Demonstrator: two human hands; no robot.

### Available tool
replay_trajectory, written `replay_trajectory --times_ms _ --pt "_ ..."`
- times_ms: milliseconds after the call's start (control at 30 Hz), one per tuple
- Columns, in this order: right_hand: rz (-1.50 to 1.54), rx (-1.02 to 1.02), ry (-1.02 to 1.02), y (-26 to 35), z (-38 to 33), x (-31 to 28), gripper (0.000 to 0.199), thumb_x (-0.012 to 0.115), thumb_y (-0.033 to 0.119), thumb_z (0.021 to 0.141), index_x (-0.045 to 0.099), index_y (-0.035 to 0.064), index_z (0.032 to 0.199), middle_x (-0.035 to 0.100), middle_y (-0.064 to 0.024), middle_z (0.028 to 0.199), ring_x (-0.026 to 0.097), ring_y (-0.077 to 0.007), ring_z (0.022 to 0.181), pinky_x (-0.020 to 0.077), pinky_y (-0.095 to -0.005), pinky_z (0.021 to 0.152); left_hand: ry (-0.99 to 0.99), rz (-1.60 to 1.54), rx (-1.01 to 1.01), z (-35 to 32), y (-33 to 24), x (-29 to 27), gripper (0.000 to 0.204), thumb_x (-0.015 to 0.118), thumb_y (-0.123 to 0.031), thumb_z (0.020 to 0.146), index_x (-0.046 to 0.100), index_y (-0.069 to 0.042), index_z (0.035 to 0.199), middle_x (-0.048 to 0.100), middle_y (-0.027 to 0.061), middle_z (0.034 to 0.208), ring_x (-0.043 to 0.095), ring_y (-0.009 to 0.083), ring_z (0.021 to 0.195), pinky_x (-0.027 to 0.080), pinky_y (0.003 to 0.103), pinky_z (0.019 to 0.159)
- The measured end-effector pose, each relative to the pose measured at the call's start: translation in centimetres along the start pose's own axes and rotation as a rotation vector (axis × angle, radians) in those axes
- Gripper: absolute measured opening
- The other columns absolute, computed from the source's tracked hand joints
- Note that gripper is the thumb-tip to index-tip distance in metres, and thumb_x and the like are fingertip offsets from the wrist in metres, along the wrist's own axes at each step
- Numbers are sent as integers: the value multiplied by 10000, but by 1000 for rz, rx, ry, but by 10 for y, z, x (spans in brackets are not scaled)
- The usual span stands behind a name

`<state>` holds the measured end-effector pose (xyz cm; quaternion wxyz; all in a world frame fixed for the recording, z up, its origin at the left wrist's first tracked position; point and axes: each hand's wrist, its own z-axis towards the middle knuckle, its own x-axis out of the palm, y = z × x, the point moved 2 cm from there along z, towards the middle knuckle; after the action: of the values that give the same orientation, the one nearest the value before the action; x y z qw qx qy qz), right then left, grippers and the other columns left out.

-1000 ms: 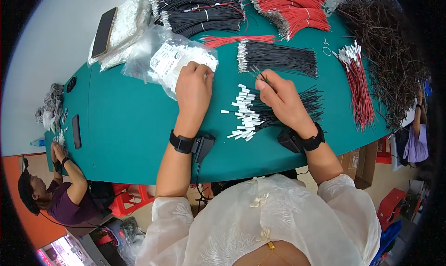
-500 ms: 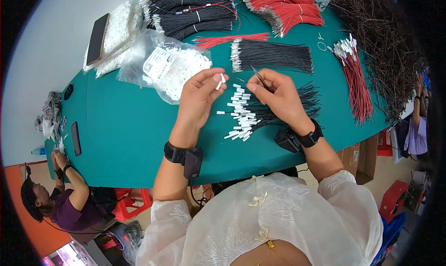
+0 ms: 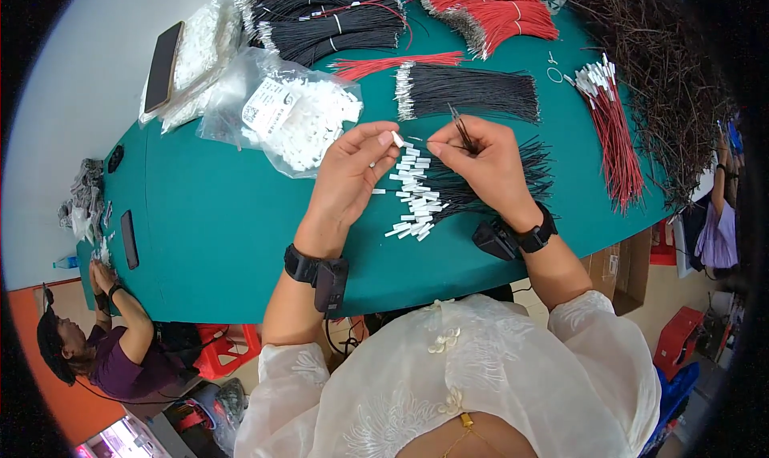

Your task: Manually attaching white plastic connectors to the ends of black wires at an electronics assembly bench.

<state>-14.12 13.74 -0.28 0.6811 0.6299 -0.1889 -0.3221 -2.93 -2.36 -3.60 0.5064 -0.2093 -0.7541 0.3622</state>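
Observation:
My left hand pinches a small white plastic connector housing between thumb and forefinger; more white shows by its curled fingers. Facing it, my right hand grips a thin black wire, whose metal tip points at the housing with a tiny gap or touching; I cannot tell which. A dark slender bunch, seemingly more wires, sticks up from the right fist. Below the hands lies a spread of black wires with white housings on their left ends. One loose housing lies beside them.
Beyond my hands are a black wire bundle, red wires and an open bag of white housings. Right are red wires with white ends and a dark tangled heap. A person works at the left on the green table.
My left hand has moved slightly right and turned the housing toward the wire tip. The right hand has shifted a little, and the dark bunch in it now stands more upright.

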Motion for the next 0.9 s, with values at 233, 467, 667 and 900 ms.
replay_trajectory --times_ms 233,467,667,900 --pt "-58 -16 -10 1 -1 -1 61 702 5 827 670 -32 865 561 48 683 408 2 616 325 -184 542 -57 98 71 -2 -4 7 200 622 -26 910 633 34 1101 683 83 965 651 121 828 547 235 796" --pt "-79 -17 -32 0 -1 -1 64 702 0 822 669 -36 863 570 42 685 414 3 614 323 -181 537 -107 157 87 -4 -6 9 188 655 -49 895 653 28 1067 693 82 933 651 110 801 534 216 733" --pt "-98 -34 -40 2 -1 -1 58 699 -6 818 669 -38 857 583 38 687 424 5 613 324 -180 530 -102 218 121 -6 -7 12 181 670 -64 887 663 22 1046 695 72 908 643 98 790 509 202 697" --pt "-104 -34 -46 2 -1 -1 60 702 -7 815 670 -39 855 592 34 692 432 5 615 327 -177 531 -107 267 139 -6 -8 12 176 674 -74 885 670 15 1037 695 65 890 634 88 779 494 198 686"
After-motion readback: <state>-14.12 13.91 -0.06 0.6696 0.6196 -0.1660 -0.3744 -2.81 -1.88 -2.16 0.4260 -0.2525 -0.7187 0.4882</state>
